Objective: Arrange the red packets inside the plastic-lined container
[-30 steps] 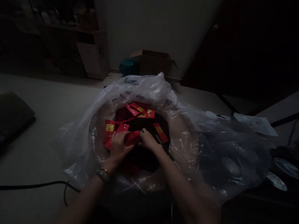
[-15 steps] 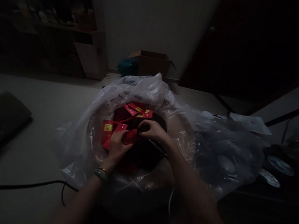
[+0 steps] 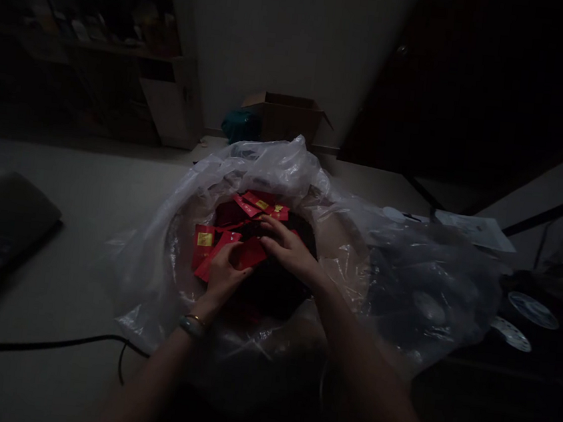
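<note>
Person's L hand (image 3: 225,272) held a red packet (image 3: 251,253) nr ctr of frame, thumb & fingers round it. R hand (image 3: 291,252) was just beside, fingers straight, slightly apart; contact unclear.

The packets (image 3: 201,255) look smooth, the crinkled sheeting (image 3: 286,164) glossy plastic.

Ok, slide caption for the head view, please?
Left hand holds a red packet, right hand beside it, over more red packets in translucent plastic.
</note>
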{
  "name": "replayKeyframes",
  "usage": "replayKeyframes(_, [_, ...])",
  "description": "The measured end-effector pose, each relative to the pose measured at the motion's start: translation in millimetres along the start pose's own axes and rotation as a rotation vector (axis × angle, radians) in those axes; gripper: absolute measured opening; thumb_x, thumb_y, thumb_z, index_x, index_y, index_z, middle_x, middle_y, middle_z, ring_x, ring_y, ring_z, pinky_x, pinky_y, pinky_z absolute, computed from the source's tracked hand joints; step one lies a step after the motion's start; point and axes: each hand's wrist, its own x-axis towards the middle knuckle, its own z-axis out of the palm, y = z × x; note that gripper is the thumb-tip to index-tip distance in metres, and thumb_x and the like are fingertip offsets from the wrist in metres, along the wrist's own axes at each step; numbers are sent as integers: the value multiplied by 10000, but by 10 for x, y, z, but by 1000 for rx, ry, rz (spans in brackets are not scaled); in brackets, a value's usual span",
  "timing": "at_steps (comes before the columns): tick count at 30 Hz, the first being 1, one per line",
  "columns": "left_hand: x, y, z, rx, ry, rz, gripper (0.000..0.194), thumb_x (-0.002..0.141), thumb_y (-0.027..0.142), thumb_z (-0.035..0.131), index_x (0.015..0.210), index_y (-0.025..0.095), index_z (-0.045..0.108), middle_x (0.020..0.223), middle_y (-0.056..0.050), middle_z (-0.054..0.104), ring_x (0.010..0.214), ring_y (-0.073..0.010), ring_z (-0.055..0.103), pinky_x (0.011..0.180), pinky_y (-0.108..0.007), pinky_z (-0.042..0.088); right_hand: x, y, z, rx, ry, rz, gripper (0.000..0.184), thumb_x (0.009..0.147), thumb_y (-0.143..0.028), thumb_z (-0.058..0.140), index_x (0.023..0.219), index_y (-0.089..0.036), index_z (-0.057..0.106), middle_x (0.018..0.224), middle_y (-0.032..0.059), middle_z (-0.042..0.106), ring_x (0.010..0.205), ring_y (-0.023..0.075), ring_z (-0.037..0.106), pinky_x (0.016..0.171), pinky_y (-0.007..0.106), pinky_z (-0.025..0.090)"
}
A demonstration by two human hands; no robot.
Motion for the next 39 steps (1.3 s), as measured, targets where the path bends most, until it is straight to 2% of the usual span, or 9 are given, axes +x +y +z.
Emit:
replayKeyframes(4, [1, 23, 25, -64, 28, -28, 527, 640, 355, 751, 1091, 166, 554, 1078, -98, 639, 1030, -252, 611, 918, -413, 487, -42, 54, 58, -291, 210, -73, 282, 800, -387, 602, 1026, -222, 643, 1029, 57, 646, 952, 203, 575, 867, 349, 444])
replayKeyframes(9, [-15, 119, 44, -44, -3, -14, 545, 630, 374, 766, 1087, 185, 537, 1082, -89, 619, 1038, -252, 597, 925, -414, 472, -45, 106, 189, -648, 137, -41, 102, 806, -274, 628, 839, -186, 667, 886, 67, 658, 849, 199, 579, 792, 316, 429])
replayKeyframes(12, [-2, 137, 37, -125, -51, -73, 613, 620, 385, 776, 1134, 192, 503, 1115, -92, 604, 1049, -245, 593, 916, -400, 475, -34, 61, 166, -672, 137, -82, 102, 840, -204, 573, 874, -185, 668, 922, 69, 663, 862, 191, 594, 783, 294, 424])
replayKeyframes(20, [37, 96, 54, -399, -170, -256, 635, 558, 342, 792, 1111, 170, 533, 1096, -97, 642, 1003, -243, 618, 897, -392, 482, -52, -201, 55, -968, -62, -204, 143, 862, -191, 564, 925, -184, 692, 929, 63, 676, 854, 173, 603, 757, 276, 422])
replayKeyframes(25, [57, 220, -41, -366, -272, -348, 451, 581, 373, 771, 951, 149, 644, 941, -69, 706, 924, -256, 642, 848, -366, 488, -34, -98, 53, -839, -79, -251, 120, 819, -141, 610, 874, -180, 709, 934, 50, 659, 792, 135, 613, 702, 236, 434])
replayKeyframes(29, [83, 274, -97, -453, -371, -476, 465, 557, 406, 787, 924, 141, 682, 881, -58, 727, 837, -239, 657, 777, -325, 497, -14, 82, 41, -643, 47, -225, 156, 745, -104, 666, 875, -177, 711, 881, 38, 659, 789, 135, 610, 703, 237, 453])
replayKeyframes(32, [89, 274, -83, -545, -432, -608, 523, 502, 399, 822, 927, 130, 682, 802, -43, 727, 714, -203, 657, 688, -297, 502, -8, 178, 35, -513, 210, -118, 284, 710, -169, 704, 993, -178, 692, 933, 46, 668, 791, 144, 614, 678, 241, 468])
replayKeyframes(34, [95, 278, -67, -582, -440, -648, 535, 478, 380, 840, 921, 126, 678, 782, -36, 723, 678, -185, 651, 669, -283, 498, -9, 224, 30, -471, 262, 9, 237, 733, -241, 689, 955, -160, 704, 878, 51, 691, 747, 153, 622, 654, 248, 466])
replayKeyframes(39, [128, 330, -59, -672, -504, -655, 533, 521, 372, 836, 970, 141, 666, 835, -37, 721, 713, -178, 657, 675, -268, 496, -10, 325, 36, -369, 152, 89, 133, 760, -275, 653, 736, -164, 722, 737, 31, 714, 709, 165, 639, 659, 257, 452])
